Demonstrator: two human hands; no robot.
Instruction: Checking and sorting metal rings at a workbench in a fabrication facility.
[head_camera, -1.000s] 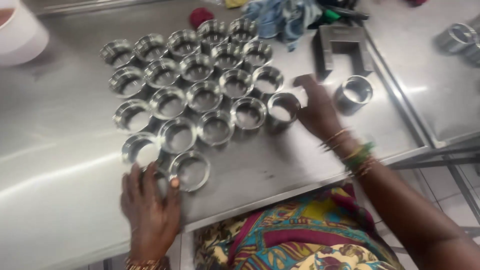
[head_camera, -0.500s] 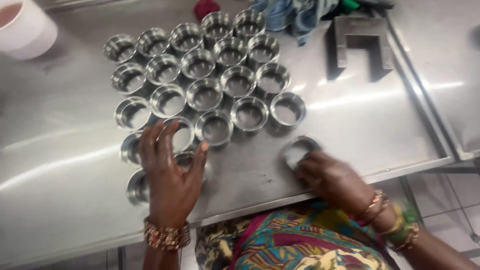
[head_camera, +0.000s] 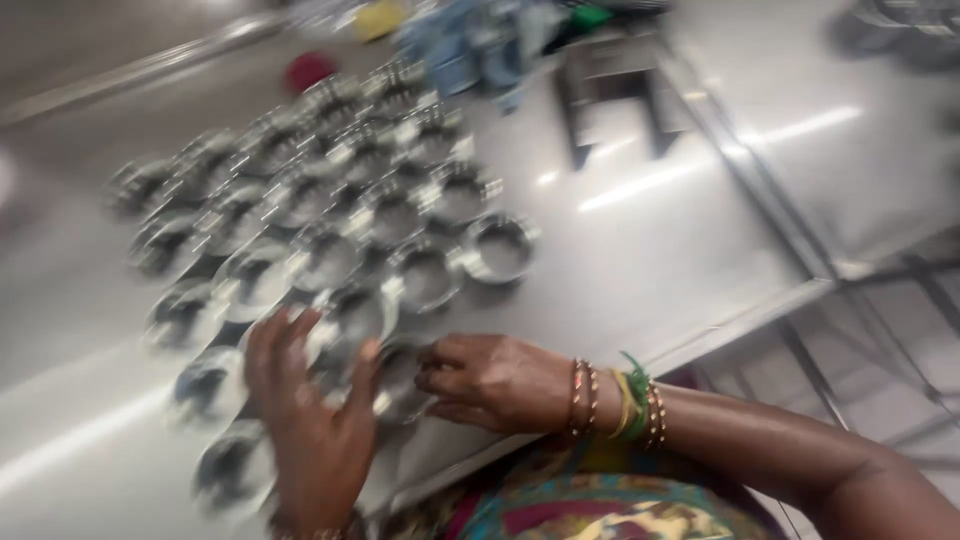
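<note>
Many small round steel cups (head_camera: 390, 215) stand packed in rows on a steel table (head_camera: 650, 260); the picture is motion-blurred. My left hand (head_camera: 310, 430) hovers with fingers spread over the nearest cups at the front left, fingertips on or just above their rims. My right hand (head_camera: 490, 380), with bangles on the wrist, has its fingers curled on a steel cup (head_camera: 400, 385) at the front of the cluster, close to my left hand. My patterned clothing shows at the bottom edge.
A grey metal bracket (head_camera: 610, 90) sits behind the cups at the right. A red item (head_camera: 308, 70) and blue items (head_camera: 470, 50) lie at the back. A second steel table (head_camera: 850, 130) adjoins on the right, with floor beyond its corner.
My right hand took a lone cup from the right side and carried it left to the front row. My left hand stayed over the near cups. The camera swung sharply.
</note>
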